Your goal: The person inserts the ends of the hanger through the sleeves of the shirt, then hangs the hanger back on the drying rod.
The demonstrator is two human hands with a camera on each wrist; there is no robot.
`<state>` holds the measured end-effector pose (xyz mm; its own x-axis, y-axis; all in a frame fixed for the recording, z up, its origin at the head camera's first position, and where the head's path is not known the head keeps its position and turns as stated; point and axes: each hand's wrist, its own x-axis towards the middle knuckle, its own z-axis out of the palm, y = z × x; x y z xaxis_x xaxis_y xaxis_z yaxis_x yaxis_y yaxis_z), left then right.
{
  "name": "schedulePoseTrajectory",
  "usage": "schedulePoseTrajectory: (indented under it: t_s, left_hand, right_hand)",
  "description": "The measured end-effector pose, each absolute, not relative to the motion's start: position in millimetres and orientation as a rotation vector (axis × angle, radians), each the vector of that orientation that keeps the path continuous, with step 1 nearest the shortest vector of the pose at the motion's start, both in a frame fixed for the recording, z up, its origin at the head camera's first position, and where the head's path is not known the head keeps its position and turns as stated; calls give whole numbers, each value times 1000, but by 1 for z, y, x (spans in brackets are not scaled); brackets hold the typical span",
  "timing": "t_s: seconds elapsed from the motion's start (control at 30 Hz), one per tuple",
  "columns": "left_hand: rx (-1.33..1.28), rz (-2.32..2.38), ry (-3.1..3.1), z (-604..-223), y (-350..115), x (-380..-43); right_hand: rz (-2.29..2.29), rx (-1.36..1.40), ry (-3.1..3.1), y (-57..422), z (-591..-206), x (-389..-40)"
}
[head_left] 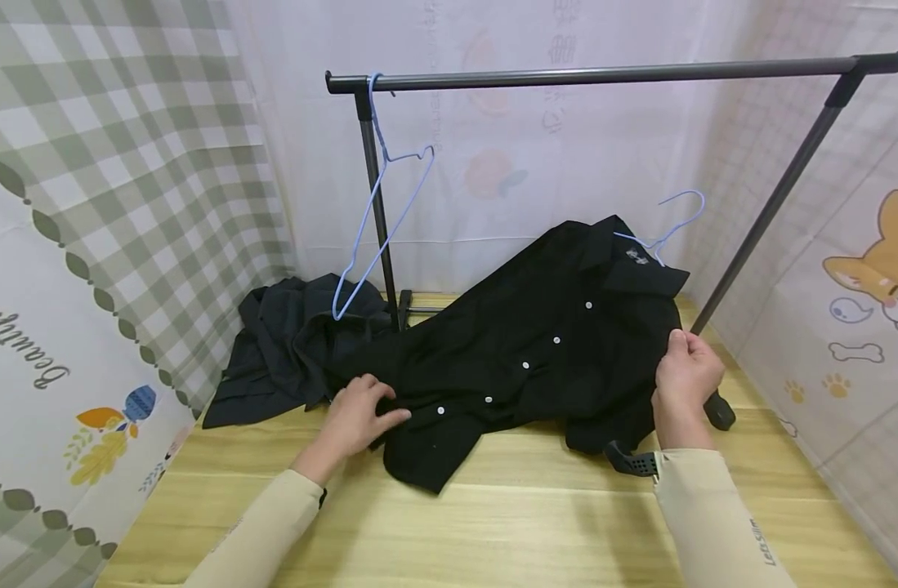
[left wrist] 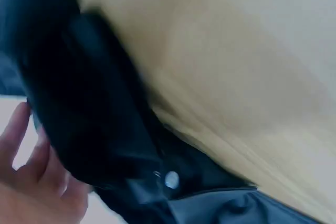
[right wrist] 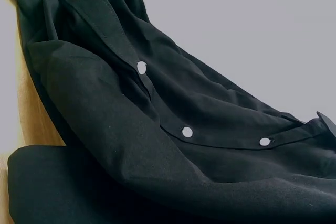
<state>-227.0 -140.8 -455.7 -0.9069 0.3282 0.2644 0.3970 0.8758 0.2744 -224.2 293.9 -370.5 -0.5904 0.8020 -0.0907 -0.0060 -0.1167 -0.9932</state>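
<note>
A black button-up shirt with white buttons slants over the table, its collar up at the right. A light blue hanger sticks out of its neck opening. My right hand pinches the shirt's right side below the collar between thumb and fingers; this hand is out of sight in the right wrist view, where the buttoned front shows. Beside the lower part of the shirt is my left hand, thumb and fingers apart. In the left wrist view its fingers lie along the dark cloth.
A black clothes rack spans the back, with an empty blue hanger on its left end. Dark crumpled clothing lies at the left of the wooden table. Patterned curtains close in the sides and back.
</note>
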Motion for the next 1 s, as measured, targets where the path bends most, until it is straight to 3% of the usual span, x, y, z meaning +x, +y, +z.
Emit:
schedulePoseTrajectory:
  t_s: [0.13,0.23,0.5,0.67,0.8,1.0]
  left_hand:
    - [-772,-194,-2888,-468,-134,-213]
    - [-766,-224,-2827,-464,-138,-219]
    - [-54,-863,-2657,-406,-174,-264]
    - [122,-827,-2559,-400,-190,-287]
    - [-78,-617,-2524,-412,-176,-284]
    - [-813,-397,-2523,-437,-125,-262]
  right_hand:
    - [1770,-893,-1558,294,-371,-224]
    - [1760,-894,-1552,294,-371,-223]
    - [1817,-888,-1472,298,-371,-221]
    - [1833,-906,-1427,296,-374,-223]
    - [1802,-878,-1454,290,-375,-225]
    - [1793,-865,-1505,286,-375,-226]
